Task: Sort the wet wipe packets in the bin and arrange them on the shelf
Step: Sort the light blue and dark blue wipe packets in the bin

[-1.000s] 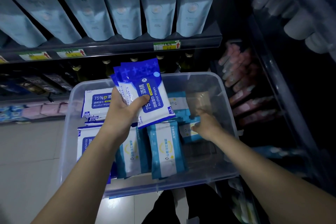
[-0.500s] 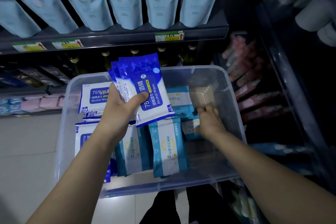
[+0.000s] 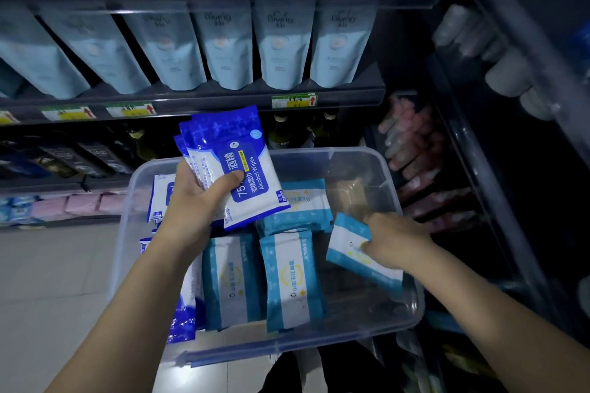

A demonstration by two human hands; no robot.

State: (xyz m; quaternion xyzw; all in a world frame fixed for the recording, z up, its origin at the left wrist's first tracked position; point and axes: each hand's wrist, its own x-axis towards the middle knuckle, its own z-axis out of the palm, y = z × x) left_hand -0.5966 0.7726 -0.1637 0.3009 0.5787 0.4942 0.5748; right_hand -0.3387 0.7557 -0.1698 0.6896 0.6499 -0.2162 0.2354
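Observation:
A clear plastic bin (image 3: 396, 188) sits in front of me with several wet wipe packets inside. My left hand (image 3: 194, 201) grips a fanned stack of dark blue alcohol wipe packets (image 3: 236, 166) above the bin's left half, thumb across the top packet. My right hand (image 3: 392, 241) holds one teal and white wipe packet (image 3: 348, 244), lifted and tilted over the bin's right side. More teal packets (image 3: 290, 281) lie flat in the middle. Other dark blue packets (image 3: 161, 195) lie along the left wall, partly hidden by my left arm.
Dark store shelves stand behind the bin: a row of pale blue pouches (image 3: 220, 45) above yellow price tags (image 3: 293, 101), with bottles (image 3: 281, 131) below. Pink packets (image 3: 412, 143) fill the shelf at right. Light tiled floor (image 3: 48, 281) lies to the left.
My right hand has taken hold of a teal packet and lifted it off the bin's right side. My left hand keeps its stack. The view has tilted up.

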